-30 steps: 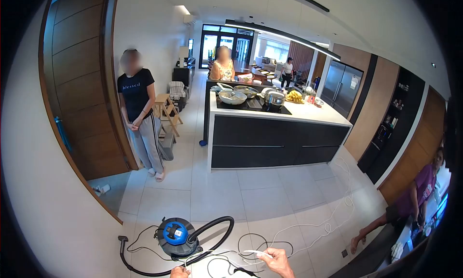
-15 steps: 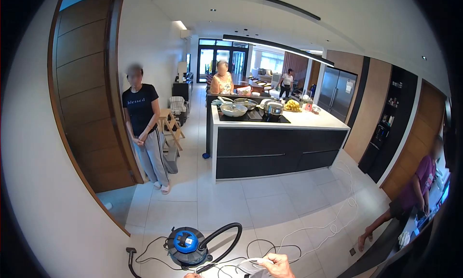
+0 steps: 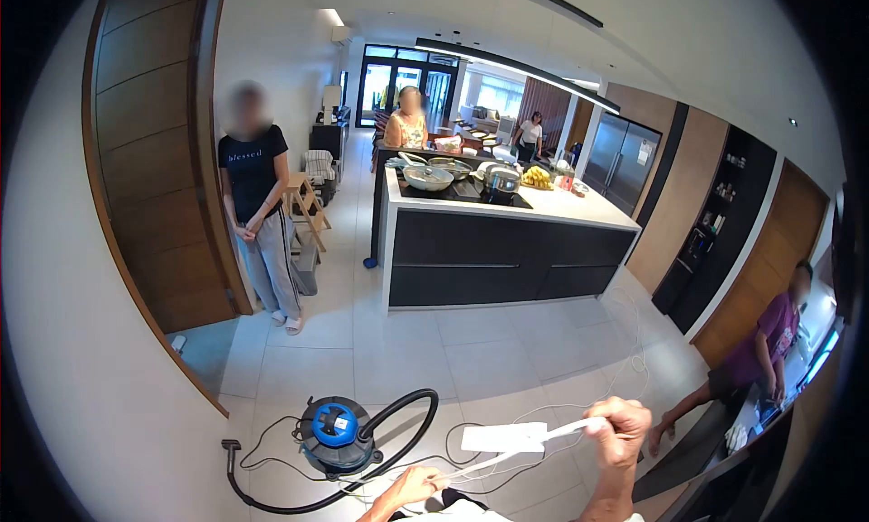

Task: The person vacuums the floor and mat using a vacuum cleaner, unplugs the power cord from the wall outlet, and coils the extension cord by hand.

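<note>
My right hand (image 3: 620, 427), raised at the lower right, is closed round a white cable near a white power strip (image 3: 504, 438). The strip hangs flat to the left of that hand. Lower and further left, my left hand (image 3: 412, 488) pinches another stretch of the white cable (image 3: 480, 468). Beyond my left hand, a blue and black vacuum cleaner (image 3: 337, 434) stands on the tiled floor, with its black hose (image 3: 429, 440) curving round beside it. Loose black and white cables lie on the floor behind the strip.
A kitchen island (image 3: 453, 259) with pans and bananas (image 3: 537, 177) stands ahead. One person (image 3: 255, 191) stands by the wooden door (image 3: 149, 160) at left; another in purple (image 3: 769, 341) is at right. Two more people are behind the island. A wall runs along the left.
My right hand has risen and moved right, and the white power strip has come into view beside it. My left hand has moved right and further into view, still on the cable.
</note>
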The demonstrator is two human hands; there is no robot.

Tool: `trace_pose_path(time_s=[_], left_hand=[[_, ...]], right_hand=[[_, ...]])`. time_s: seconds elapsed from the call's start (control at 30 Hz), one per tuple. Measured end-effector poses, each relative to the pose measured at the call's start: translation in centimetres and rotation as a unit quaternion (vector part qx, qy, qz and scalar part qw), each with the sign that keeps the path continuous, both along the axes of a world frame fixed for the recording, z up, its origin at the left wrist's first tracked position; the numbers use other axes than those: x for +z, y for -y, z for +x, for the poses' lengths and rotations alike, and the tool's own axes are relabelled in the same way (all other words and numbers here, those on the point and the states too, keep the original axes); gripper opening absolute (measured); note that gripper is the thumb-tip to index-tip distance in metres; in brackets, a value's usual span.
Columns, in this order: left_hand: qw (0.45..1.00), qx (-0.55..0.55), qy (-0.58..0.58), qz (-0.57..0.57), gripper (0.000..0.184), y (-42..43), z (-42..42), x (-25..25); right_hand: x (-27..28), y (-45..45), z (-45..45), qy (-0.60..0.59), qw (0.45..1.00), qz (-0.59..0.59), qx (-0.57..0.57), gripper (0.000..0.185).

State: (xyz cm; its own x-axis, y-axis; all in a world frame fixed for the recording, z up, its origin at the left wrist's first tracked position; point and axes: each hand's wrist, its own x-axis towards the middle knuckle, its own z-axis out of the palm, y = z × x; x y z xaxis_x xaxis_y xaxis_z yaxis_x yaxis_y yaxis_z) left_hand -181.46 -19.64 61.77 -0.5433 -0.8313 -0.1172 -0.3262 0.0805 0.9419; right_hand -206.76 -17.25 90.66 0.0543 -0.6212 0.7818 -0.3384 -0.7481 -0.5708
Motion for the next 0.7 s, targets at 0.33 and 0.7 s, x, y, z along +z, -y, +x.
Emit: trace_pose_path(time_s=[0.33, 0.7], left_hand=[[0.996, 0.039, 0.061, 0.05, 0.056, 1.4, 6.4, -6.5], [0.903, -0.071, -0.148, -0.397, 0.082, 12.7, -4.8, 34.9]], right_hand=[[-5.7, -1.0, -3.1, 0.08, 0.982, 0.141, -0.097, 0.022], [-7.7, -1.8, -4.2, -0.013, 0.982, 0.136, -0.133, 0.016]])
